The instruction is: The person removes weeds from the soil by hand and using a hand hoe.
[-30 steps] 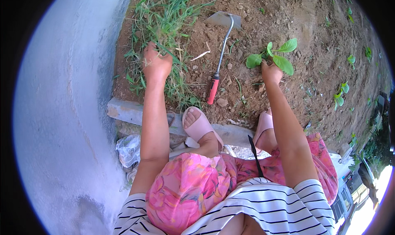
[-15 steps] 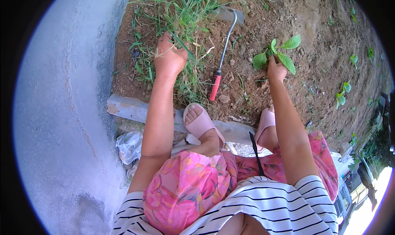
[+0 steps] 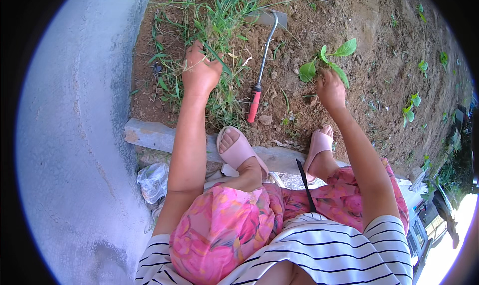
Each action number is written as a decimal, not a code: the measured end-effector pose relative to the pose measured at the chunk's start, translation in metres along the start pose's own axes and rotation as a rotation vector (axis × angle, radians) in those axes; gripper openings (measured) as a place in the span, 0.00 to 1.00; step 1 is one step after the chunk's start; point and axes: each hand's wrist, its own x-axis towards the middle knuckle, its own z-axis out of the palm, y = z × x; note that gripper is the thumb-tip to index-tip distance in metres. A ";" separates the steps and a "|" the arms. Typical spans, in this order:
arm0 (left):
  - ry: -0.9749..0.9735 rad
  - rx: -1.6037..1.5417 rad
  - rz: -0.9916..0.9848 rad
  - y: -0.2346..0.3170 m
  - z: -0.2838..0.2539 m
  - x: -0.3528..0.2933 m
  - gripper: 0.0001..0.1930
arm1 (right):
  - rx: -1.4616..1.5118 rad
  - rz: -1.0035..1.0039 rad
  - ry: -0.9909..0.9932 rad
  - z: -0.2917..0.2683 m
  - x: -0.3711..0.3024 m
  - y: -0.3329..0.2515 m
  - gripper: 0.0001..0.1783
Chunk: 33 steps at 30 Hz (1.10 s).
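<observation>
Left hand (image 3: 202, 73) closed around grass clump (image 3: 219, 20); right hand (image 3: 331, 89) at base of leafy plant (image 3: 308, 71).
Right grip cannot be confirmed, fingertips partly hidden. Hoe (image 3: 254, 105) lies between, on soil (image 3: 364, 25). Advisable: hold grass low, keep pressure off leaves.

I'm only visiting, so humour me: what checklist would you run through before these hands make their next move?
1. Left hand free: not ok, it is among the grass.
2. Right hand at the leafy plant: ok, fingertips near its base.
3. Firm hold on the plant: cannot tell, fingertips partly hidden.
4. Red-handled hoe clear of both hands: ok, lying between them.
5. Hoe blade clear of grass: not ok, strands cross it.
</observation>
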 end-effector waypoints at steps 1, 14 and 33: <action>-0.007 0.002 0.005 0.003 -0.001 0.000 0.17 | -0.066 0.003 0.065 0.004 0.010 0.001 0.12; -0.023 0.062 0.014 -0.006 -0.003 -0.007 0.19 | 0.113 -0.154 -0.373 -0.060 0.027 -0.054 0.12; 0.062 0.100 0.067 -0.004 -0.007 -0.011 0.24 | -0.507 -0.065 -0.351 -0.034 0.108 -0.012 0.11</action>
